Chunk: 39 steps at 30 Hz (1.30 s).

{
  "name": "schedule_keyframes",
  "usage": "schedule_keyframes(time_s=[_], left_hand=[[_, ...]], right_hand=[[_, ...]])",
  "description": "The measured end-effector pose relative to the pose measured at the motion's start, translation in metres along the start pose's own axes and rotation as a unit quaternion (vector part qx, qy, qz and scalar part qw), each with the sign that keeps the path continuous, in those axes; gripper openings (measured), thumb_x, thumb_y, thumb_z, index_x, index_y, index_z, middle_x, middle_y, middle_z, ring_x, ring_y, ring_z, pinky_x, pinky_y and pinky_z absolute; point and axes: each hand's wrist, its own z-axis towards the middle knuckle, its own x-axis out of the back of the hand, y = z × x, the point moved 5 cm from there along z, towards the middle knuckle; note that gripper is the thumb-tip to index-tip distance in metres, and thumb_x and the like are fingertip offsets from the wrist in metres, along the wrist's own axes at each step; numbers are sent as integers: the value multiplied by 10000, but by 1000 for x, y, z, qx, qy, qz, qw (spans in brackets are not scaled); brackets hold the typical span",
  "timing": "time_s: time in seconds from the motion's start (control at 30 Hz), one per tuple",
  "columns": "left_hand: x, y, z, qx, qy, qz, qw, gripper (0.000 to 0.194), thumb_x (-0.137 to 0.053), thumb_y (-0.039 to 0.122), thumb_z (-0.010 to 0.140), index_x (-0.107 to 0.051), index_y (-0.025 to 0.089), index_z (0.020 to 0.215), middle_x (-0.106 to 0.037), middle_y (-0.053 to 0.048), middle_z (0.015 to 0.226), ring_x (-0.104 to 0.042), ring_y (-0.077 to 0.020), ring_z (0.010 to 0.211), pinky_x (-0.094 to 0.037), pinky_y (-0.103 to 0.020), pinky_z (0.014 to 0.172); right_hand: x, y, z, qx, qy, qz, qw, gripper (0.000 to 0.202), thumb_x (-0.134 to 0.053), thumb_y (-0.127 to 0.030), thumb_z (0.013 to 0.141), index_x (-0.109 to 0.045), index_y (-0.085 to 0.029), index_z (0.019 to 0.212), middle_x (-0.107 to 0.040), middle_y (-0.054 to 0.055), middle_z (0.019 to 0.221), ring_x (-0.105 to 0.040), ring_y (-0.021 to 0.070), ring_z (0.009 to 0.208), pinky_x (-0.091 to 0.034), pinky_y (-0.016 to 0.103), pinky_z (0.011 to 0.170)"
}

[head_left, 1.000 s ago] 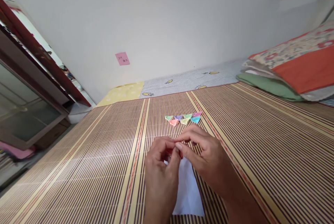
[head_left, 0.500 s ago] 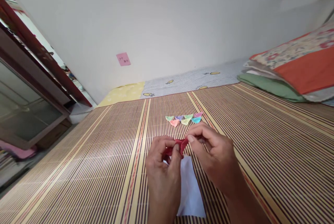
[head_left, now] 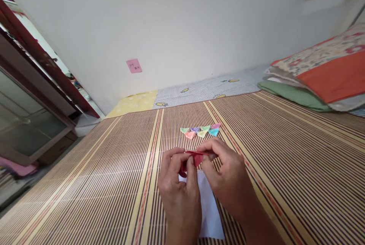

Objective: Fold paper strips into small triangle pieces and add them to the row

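A small folded red paper piece (head_left: 197, 159) is held up between both hands. My left hand (head_left: 180, 184) pinches its left part with thumb and fingers. The right end is pinched by my right hand (head_left: 225, 167). Below them a white sheet (head_left: 210, 210) lies on the striped mat (head_left: 108, 176), partly hidden by my left hand. Just beyond the hands, several small folded paper triangles in different colours, among them a blue one (head_left: 213, 132) and an orange one (head_left: 190, 135), lie in two rows.
Folded cloths or pillows (head_left: 327, 81) are piled at the right back. A patterned sheet (head_left: 194, 91) borders the mat along the wall, where a pink note (head_left: 134, 66) is stuck. A glass-panelled cabinet (head_left: 31, 123) stands at the left.
My right hand has moved slightly left, closer to my left hand. The red paper has turned, and its top edge now looks flatter and straighter.
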Motion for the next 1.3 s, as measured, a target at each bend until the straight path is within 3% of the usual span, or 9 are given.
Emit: schedule_keyframes(time_s=[0.33, 0.53, 0.83, 1.07, 1.3], left_hand=[[-12, 8, -3, -52, -43, -18, 998, 217, -625, -20, 910, -681, 189, 899, -643, -24, 998, -620, -105, 790, -527, -214, 669], [-14, 4, -4, -58, -56, -18, 997, 236, -614, -26, 918, -686, 198, 936, -684, -14, 949, -628, -118, 813, -532, -230, 709], [-16, -4, -5, -21, -70, -17, 997, 207, -610, 13, 929, -689, 204, 918, -680, -6, 872, -618, -130, 745, -513, -256, 662], [-10, -12, -4, 20, -50, 3, 999, 195, -615, 43, 933, -694, 220, 915, -688, 6, 849, -632, -135, 741, -509, -255, 664], [-12, -16, -8, 41, -38, 18, 998, 177, -611, 72, 941, -706, 222, 940, -690, -5, 870, -640, -158, 763, -514, -300, 685]], right_hand=[[5, 7, -3, 53, 70, -104, 991, 171, -561, -115, 964, -596, -191, 814, -612, 1, 750, -581, 155, 655, -432, 296, 632], [4, 7, -3, 91, 32, -145, 985, 178, -548, -120, 982, -595, -187, 825, -620, 17, 750, -607, 178, 667, -442, 307, 638], [-2, 10, -3, 79, 42, -140, 986, 176, -532, -102, 980, -563, -208, 843, -618, 15, 769, -603, 183, 689, -453, 316, 648], [-2, 2, 0, 114, 3, -96, 989, 190, -492, -50, 959, -542, -199, 853, -668, 93, 943, -666, 234, 892, -513, 358, 754], [-10, 2, -9, 45, -29, -178, 983, 173, -534, -80, 968, -656, -182, 900, -677, 69, 865, -671, 242, 785, -489, 365, 687]])
